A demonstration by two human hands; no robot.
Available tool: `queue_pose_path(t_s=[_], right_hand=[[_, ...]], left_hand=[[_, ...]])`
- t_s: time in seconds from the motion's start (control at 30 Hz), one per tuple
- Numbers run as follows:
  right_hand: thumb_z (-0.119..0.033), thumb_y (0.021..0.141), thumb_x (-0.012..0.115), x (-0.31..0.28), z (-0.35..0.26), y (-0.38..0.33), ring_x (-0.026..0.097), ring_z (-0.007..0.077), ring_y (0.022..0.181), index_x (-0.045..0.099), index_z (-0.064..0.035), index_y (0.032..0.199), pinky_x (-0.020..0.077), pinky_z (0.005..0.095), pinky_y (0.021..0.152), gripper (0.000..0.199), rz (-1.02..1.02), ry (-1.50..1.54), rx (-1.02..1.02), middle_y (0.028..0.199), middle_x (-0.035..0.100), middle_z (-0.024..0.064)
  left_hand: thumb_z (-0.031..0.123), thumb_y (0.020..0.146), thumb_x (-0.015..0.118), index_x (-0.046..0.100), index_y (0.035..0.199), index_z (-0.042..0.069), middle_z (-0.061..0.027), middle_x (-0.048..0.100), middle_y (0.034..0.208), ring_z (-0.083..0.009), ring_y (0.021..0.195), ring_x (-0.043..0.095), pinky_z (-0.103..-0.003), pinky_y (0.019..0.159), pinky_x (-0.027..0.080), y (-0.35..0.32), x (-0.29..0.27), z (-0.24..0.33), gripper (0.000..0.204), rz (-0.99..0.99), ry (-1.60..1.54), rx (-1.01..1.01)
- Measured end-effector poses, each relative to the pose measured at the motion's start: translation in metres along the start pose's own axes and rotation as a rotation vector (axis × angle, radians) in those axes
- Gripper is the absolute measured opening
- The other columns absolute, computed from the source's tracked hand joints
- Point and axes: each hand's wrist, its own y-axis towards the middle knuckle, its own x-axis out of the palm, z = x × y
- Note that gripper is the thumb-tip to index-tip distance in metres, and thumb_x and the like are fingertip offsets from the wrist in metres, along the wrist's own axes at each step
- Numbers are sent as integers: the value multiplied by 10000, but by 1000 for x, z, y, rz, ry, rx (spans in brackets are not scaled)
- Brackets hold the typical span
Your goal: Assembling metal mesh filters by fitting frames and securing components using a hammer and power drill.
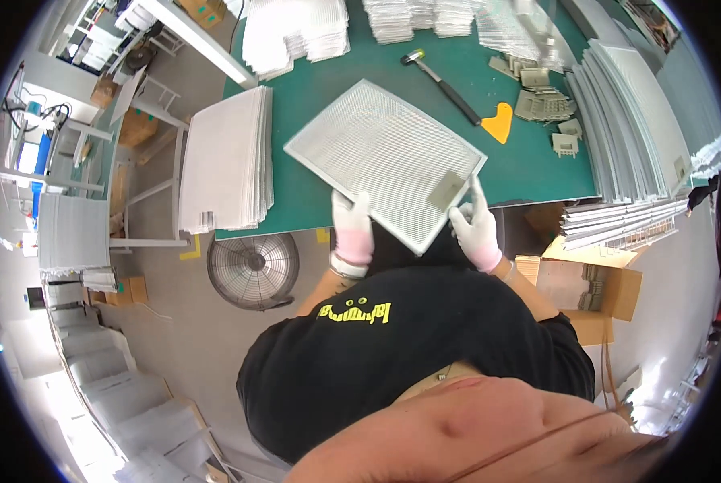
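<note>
Both gloved hands grip mesh filter panel (384, 153) bearing grey rectangular label (446, 190)

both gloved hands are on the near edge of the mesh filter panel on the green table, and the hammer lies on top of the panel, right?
Not quite. The hammer lies on the green table beyond the mesh filter panel, apart from it. The head view shows the left hand and right hand at the panel's near edge.

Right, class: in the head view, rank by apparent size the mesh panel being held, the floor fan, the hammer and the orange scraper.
1. mesh panel
2. floor fan
3. hammer
4. orange scraper
The fan sits lower, farther from the camera, so its true size is unsure.
</note>
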Motion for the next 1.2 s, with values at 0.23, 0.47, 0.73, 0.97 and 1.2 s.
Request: queue_pose_path(t_s=[0.23,0.47,0.73,0.97,1.2], right_hand=[[-195,864,700,-25,2,177,597,353,1135,549,-40,1371,473,432,984,551,150,-818,-590,1243,615,187],[-151,982,507,8,7,274,636,392,1009,383,-121,1519,528,441,914,552,-114,-1230,-194,1188,617,229],[-125,985,497,61,-18,220,648,416,849,312,-179,1549,536,504,756,596,-315,-1176,-330,994,632,217],[-137,982,504,67,-23,209,654,396,792,342,-209,1540,547,487,710,585,-294,-1201,-343,925,643,195],[-159,997,473,68,-26,217,638,411,868,313,-214,1560,515,506,758,588,-309,-1256,-259,947,650,214]], left_hand=[[147,866,708,243,1536,-45,-256,416,1489,-341,1361,454,-409,1126,383,40,-78,29,839,141,855,-25],[454,870,648,501,1448,63,-231,379,1534,-403,1433,330,-572,1195,184,42,-82,25,713,-40,1596,282],[468,878,619,516,1437,77,-223,378,1531,-403,1424,337,-556,1202,172,40,-82,26,690,-26,1580,206],[453,867,626,525,1427,77,-227,392,1517,-403,1416,347,-560,1200,172,40,-82,29,682,-21,1543,224],[424,845,669,543,1396,62,-235,415,1494,-415,1397,367,-572,1188,204,40,-83,27,671,3,1512,281]])
